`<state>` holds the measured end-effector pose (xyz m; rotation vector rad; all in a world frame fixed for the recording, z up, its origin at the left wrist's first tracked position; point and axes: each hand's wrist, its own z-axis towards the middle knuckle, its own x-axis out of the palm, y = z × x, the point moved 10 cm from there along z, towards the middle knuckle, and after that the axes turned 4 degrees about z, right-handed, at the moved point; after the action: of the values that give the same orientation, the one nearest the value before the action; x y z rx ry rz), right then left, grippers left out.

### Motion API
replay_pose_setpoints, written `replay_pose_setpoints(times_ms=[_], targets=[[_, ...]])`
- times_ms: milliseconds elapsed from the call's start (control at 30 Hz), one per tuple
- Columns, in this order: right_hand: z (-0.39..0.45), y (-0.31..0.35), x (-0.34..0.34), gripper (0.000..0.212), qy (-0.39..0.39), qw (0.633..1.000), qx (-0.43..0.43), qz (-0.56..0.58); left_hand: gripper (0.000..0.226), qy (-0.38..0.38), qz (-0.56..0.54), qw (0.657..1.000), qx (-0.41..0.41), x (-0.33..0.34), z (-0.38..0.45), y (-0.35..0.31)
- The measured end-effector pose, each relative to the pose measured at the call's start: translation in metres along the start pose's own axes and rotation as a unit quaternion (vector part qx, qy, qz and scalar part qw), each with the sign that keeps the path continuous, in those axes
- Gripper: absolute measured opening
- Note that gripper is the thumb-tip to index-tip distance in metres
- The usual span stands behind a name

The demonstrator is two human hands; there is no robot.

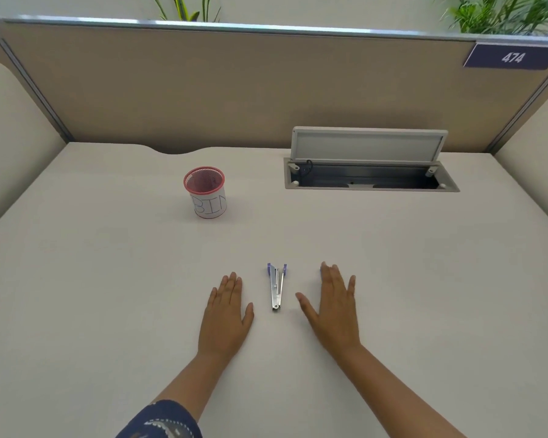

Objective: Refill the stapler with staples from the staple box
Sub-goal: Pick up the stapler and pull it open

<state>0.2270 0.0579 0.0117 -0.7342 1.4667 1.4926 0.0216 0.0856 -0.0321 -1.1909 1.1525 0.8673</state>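
A small stapler (277, 287) with a metal body and purple end lies on the white desk (108, 279), its narrow end pointing toward me. My left hand (227, 314) rests flat on the desk just left of it, fingers together, holding nothing. My right hand (334, 306) lies flat to the stapler's right, fingers spread. A sliver of something purple (321, 269) peeks out under the right fingertips; I cannot tell what it is. No staple box shows clearly.
A red mesh cup (205, 191) with a paper label reading "BIN" stands at the back left. A cable hatch (370, 177) with its lid raised is set in the desk at the back right. Beige partition walls (234, 90) enclose the desk.
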Motion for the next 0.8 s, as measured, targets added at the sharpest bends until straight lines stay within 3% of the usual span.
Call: replay_pose_setpoints(times_ms=[133,367,600,733,800], targets=[[0.003,0.031,0.02,0.092,0.054,0.996,0.03,0.069,0.064,-0.012,-0.001,1.0,-0.002,-0.003,0.0,0.0],[0.017,0.052,0.04,0.055,0.111,0.991,0.07,-0.032,0.069,-0.022,-0.007,1.0,0.001,0.0,0.0,0.001],[0.028,0.048,0.043,0.025,0.146,0.985,0.094,-0.003,0.069,-0.03,-0.014,0.999,0.003,-0.004,-0.001,0.0],[0.03,0.033,0.04,0.012,0.155,0.965,0.156,0.142,0.068,-0.023,-0.017,1.0,0.001,-0.002,-0.001,0.0],[0.03,0.03,0.041,0.025,0.165,0.932,0.188,0.262,0.067,-0.025,-0.019,1.0,-0.001,-0.003,0.0,0.0]])
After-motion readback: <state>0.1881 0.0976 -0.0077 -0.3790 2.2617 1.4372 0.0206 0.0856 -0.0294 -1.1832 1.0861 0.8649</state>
